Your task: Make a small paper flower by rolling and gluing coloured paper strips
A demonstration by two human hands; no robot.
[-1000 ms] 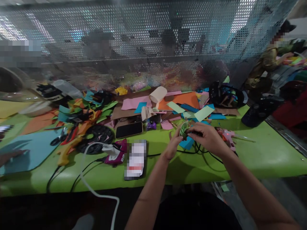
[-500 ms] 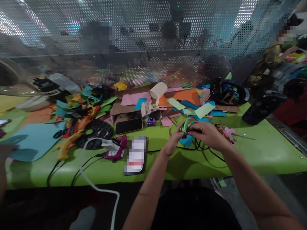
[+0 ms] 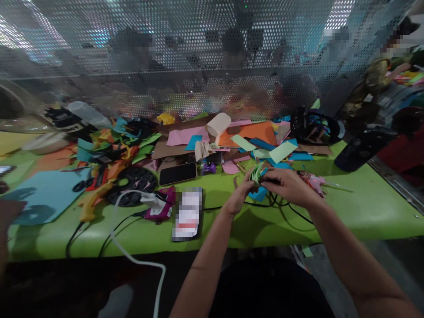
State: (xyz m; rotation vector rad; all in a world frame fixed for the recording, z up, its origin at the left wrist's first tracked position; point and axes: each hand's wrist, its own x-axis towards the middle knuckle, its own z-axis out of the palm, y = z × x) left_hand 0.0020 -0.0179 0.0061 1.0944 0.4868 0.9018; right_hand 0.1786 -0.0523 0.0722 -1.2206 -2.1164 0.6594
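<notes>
Both of my hands meet over the green table [image 3: 347, 212] around a small coil of light green paper strips [image 3: 255, 172]. My left hand [image 3: 239, 198] pinches its lower left side. Closed fingers of my right hand [image 3: 287, 185] grip it from the right. A blue paper scrap [image 3: 257, 194] and a black cable [image 3: 281, 207] lie just under my hands. A pink glue gun [image 3: 313, 180] rests right of my right hand.
Coloured paper scraps [image 3: 109, 145] litter the table's back. A black phone [image 3: 178, 173], a second blurred phone [image 3: 187, 213], a yellow glue gun [image 3: 91, 201], a white cable [image 3: 132, 260] and a blue sheet [image 3: 43, 196] lie left. A perforated metal screen [image 3: 198, 66] closes the back. Another person's hand [image 3: 8, 210] shows at far left.
My hands have turned the green paper coil slightly and lifted it a little. The view has shifted down and left. The other person's hand at far left has moved off the blue sheet.
</notes>
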